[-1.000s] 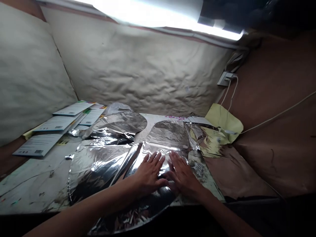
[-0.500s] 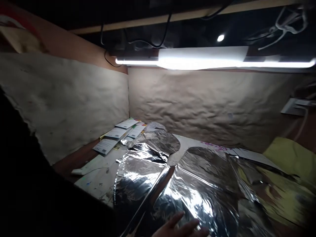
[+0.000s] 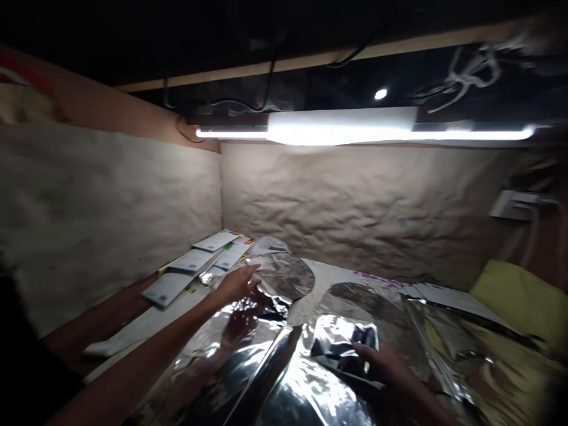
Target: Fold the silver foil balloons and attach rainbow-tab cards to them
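Seen from the person, the right hand (image 3: pixel 384 370) is at one o'clock, and its fingers (image 3: pixel 361 350) are grasping a raised fold of silver foil (image 3: pixel 344 346). The left hand (image 3: pixel 237 284) is open at eleven o'clock, just over a crinkled foil sheet (image 3: pixel 288 275); I cannot tell if it touches. Printed booklets (image 3: pixel 193 260) lie on the table (image 3: pixel 151 325) at eleven o'clock, a plastic bag (image 3: pixel 268 245) at twelve, and yellow paper (image 3: pixel 519 296) at two, beside the foil's edge.
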The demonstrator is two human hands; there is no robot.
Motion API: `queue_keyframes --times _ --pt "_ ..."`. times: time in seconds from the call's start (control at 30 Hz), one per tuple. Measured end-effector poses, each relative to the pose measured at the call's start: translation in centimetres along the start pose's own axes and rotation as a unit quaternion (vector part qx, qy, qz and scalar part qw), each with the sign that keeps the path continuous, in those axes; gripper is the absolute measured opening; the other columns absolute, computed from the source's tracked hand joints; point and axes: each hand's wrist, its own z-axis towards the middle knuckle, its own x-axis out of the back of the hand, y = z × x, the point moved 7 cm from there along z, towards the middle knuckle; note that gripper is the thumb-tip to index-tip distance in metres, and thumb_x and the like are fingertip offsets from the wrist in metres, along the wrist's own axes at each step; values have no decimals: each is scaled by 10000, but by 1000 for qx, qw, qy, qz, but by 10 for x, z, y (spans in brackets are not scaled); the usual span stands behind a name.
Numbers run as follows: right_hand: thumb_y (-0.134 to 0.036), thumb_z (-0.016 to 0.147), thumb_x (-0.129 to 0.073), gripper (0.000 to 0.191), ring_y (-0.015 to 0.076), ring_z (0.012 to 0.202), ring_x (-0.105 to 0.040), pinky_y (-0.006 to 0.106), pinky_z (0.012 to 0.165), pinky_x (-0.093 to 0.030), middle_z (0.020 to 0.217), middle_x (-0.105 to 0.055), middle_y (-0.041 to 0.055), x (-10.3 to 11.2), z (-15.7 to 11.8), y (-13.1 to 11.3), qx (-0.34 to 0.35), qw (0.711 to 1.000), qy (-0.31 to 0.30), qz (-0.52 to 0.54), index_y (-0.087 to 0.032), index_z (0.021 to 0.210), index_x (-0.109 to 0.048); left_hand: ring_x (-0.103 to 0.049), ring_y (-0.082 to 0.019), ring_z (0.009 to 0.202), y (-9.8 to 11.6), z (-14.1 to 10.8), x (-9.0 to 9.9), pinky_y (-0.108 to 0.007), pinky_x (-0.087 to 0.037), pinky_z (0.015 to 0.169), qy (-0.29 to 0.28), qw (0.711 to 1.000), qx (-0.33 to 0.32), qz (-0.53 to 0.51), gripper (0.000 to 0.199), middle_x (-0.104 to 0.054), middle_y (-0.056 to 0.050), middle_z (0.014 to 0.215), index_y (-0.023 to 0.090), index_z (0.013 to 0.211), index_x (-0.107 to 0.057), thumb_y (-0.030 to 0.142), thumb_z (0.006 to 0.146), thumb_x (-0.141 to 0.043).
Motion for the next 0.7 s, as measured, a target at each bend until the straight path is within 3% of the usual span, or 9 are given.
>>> queue_keyframes --times 0.1,0.17,0.23,0.3,0.37,0.43,0.5,0.6,0.7 --pt "-585 688 -693 471 261 808 -680 344 742 -520 835 -738 80 -3 5 7 50 998 -25 -32 -145 858 -701 -538 -317 1257 44 -7 -76 -437 -404 1095 -87 986 -127 61 447 -585 -47 1385 285 1373 -539 428 950 -527" --pt "-542 711 -690 485 250 841 -677 329 751 -517 916 -742 83 1 3 9 70 996 -21 -57 -136 976 -695 -422 -341 1373 66 -23 -138 -469 -328 1157 -180 962 -188 88 592 -415 -58 1539 285 1484 -418 460 933 -550" --pt "-497 755 -674 490 240 852 -679 320 749 -514 947 -741 85 16 0 8 74 988 32 -130 -127 1076 -677 -278 -371 1452 74 -40 -190 -540 -256 1179 -250 932 -226 130 741 -246 -78 1608 283 1545 -292 514 903 -581" --pt "-475 817 -642 499 229 868 -686 312 763 -513 982 -738 96 42 -2 -3 64 958 116 -254 -125 1172 -653 -222 -360 1474 71 -53 -225 -567 -226 1180 -281 913 -255 151 779 -166 -79 1619 311 1570 -163 573 927 -517" --pt "-466 880 -600 464 225 945 -688 301 823 -504 1064 -730 108 76 2 -26 46 899 188 -393 -151 1217 -648 -219 -353 1474 63 -57 -241 -568 -227 1180 -282 906 -274 159 769 -143 -74 1617 334 1569 -91 611 946 -447" --pt "-442 930 -563 366 234 1067 -658 305 914 -474 1142 -713 111 117 17 -54 22 838 233 -493 -179 1152 -688 -219 -363 1470 56 -57 -244 -573 -234 1176 -280 904 -276 167 768 -137 -66 1614 342 1565 -77 636 944 -421" --pt "-408 979 -509 331 246 1098 -639 351 956 -460 1116 -707 116 163 39 -79 -17 813 262 -520 -160 1084 -701 -208 -371 1470 53 -55 -242 -584 -234 1174 -286 904 -268 173 768 -130 -61 1610 341 1562 -82 653 940 -406" --pt "-401 969 -563 328 236 1079 -626 452 940 -504 1199 -643 91 221 69 -97 -94 773 307 -547 -149 1167 -627 -193 -377 1471 57 -53 -240 -599 -231 1171 -306 901 -257 171 776 -122 -67 1605 327 1560 -105 677 931 -395" --pt "-364 957 -594 323 228 1055 -627 441 897 -538 1223 -616 87 245 89 -91 -153 742 324 -567 -163 1209 -598 -159 -375 1478 60 -51 -244 -605 -213 1175 -331 894 -250 171 794 -104 -75 1606 312 1562 -111 705 922 -369"
